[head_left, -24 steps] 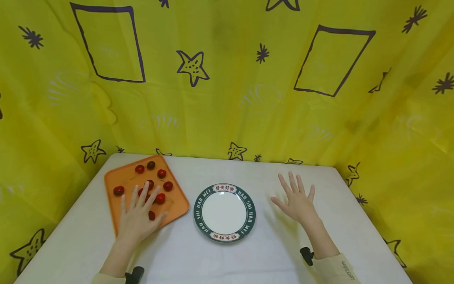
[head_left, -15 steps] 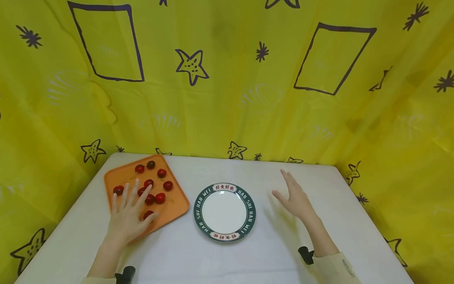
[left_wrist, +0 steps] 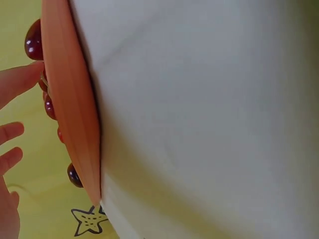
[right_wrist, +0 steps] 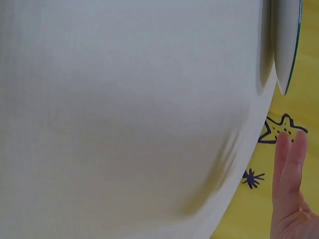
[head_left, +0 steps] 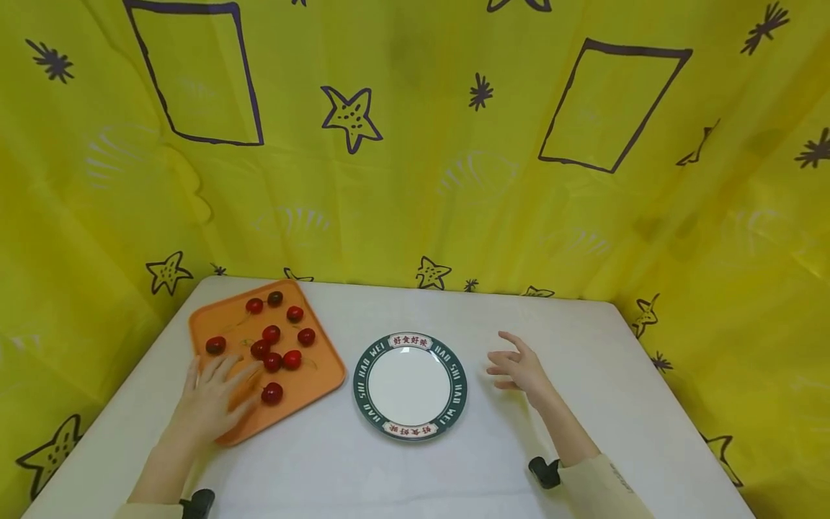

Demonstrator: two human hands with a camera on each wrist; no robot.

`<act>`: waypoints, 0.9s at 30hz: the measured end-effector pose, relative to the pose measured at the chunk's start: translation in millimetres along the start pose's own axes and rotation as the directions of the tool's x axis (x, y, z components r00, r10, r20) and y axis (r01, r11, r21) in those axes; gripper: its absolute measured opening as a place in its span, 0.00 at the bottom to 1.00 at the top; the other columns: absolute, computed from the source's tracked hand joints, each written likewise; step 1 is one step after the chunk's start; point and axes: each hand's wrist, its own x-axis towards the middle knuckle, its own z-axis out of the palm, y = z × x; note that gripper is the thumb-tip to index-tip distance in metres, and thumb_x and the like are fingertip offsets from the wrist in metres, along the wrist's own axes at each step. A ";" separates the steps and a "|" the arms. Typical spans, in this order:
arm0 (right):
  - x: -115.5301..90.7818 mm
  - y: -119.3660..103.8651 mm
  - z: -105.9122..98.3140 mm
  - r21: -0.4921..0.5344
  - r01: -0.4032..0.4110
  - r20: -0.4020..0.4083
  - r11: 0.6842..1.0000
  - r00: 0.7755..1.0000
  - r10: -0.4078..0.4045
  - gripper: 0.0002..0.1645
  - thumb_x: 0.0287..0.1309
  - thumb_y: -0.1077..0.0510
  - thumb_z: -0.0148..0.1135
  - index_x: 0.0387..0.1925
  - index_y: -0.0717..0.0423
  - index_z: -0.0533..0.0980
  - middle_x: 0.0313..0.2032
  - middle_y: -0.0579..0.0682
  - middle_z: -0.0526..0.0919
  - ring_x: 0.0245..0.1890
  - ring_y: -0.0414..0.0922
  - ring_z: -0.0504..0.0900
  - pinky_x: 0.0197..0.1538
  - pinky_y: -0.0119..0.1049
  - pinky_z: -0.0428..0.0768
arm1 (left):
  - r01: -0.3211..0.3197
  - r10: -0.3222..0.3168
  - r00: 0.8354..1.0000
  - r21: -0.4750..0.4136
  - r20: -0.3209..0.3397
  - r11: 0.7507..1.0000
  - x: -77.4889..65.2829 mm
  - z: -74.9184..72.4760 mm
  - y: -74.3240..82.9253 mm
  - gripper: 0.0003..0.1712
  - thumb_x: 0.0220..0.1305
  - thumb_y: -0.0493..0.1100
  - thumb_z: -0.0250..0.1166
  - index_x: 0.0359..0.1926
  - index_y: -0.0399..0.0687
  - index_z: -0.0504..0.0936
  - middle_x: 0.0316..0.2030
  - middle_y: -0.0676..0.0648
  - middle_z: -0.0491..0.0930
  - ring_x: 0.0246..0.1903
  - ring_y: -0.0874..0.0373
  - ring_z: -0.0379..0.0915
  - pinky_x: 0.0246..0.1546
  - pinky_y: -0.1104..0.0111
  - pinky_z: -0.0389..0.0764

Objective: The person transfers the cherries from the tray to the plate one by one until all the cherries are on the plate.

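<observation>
Both hands have shifted since the frame 0.8 s ago. Toward the lower left, the left hand (head_left: 206, 404) has drawn down and outward over the left edge of the orange tray (head_left: 308, 382), uncovering cherries (head_left: 273, 361) that it partly hid before. Its fingers are apart and loosely extended; in the left wrist view the thumb tip overlaps the tray's edge just beside a dark cherry, and contact there cannot be told.

Right of centre, the right hand (head_left: 522, 369) has turned: its fingers, earlier fanned toward the top of the frame, are loosely bent and point mostly left, toward the plate (head_left: 408, 386).

At the left of the frame, 10 red and dark cherries lie on the tray, 1 of them well apart near the left edge and 1 low near the bottom edge; their layout looks the same as before. Green-rimmed and white inside, the plate keeps its place near the centre of the white surface (head_left: 389, 479), between the tray and the right hand. Behind, the yellow curtain (head_left: 415, 209) fills the upper frame.
</observation>
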 end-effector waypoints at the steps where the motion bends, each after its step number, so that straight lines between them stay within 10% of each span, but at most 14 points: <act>1: 0.2 1.2 2.7 0.002 -0.021 0.006 1.000 1.000 0.021 0.37 0.60 0.56 0.56 0.67 0.52 0.52 0.53 0.66 0.72 0.36 0.47 0.83 0.35 0.38 0.81 | -0.007 0.007 1.000 0.011 0.012 1.000 0.2 0.1 -0.9 0.30 0.48 0.48 0.68 0.54 0.50 0.72 0.52 0.35 0.68 0.53 0.36 0.59 0.58 0.39 0.44; 13: 3.5 9.0 28.3 0.009 -0.181 0.079 0.983 0.981 0.180 0.34 0.56 0.57 0.60 0.64 0.51 0.60 0.44 0.56 0.81 0.34 0.47 0.84 0.31 0.37 0.80 | -0.109 0.102 0.991 0.079 0.085 0.991 2.3 8.4 -11.0 0.24 0.48 0.46 0.69 0.48 0.46 0.77 0.43 0.41 0.72 0.45 0.41 0.65 0.54 0.43 0.57; 27: 3.0 7.5 43.8 0.003 -0.239 0.120 0.971 0.964 0.237 0.34 0.55 0.61 0.60 0.64 0.50 0.62 0.41 0.55 0.80 0.30 0.45 0.82 0.31 0.38 0.81 | -0.189 0.191 0.981 0.097 -0.014 0.977 2.7 18.2 -16.9 0.15 0.45 0.43 0.68 0.37 0.48 0.78 0.34 0.47 0.67 0.38 0.45 0.66 0.48 0.45 0.65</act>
